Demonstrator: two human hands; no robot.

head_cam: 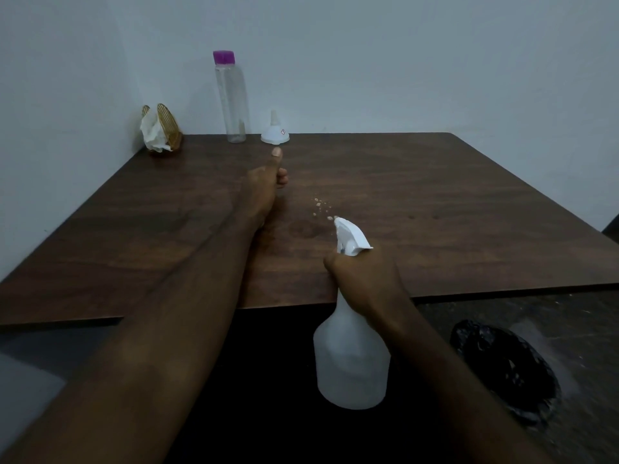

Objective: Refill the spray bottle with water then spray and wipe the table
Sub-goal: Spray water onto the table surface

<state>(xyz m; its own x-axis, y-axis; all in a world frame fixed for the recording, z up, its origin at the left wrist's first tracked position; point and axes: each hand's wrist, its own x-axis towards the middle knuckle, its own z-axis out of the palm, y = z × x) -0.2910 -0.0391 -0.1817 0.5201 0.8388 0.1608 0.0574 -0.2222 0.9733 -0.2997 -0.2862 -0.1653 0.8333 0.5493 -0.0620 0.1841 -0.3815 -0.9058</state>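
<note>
Spray bottle point(351, 356) hangs at the table's point(435, 202) near edge, gripped at the neck by our right hand point(361, 283). Its long axis is near upright and the nozzle points toward the table's far side. Droplets point(320, 205) dot the table just beyond. Mid-table, our left hand point(264, 185) curls its fingers, thumb out. Funnel point(275, 133) and clear bottle point(232, 98) stand at the far edge.

Dark wooden table point(435, 195) with tall bottle point(231, 95), funnel point(275, 132), napkin holder point(164, 132), droplets point(321, 205)
</note>
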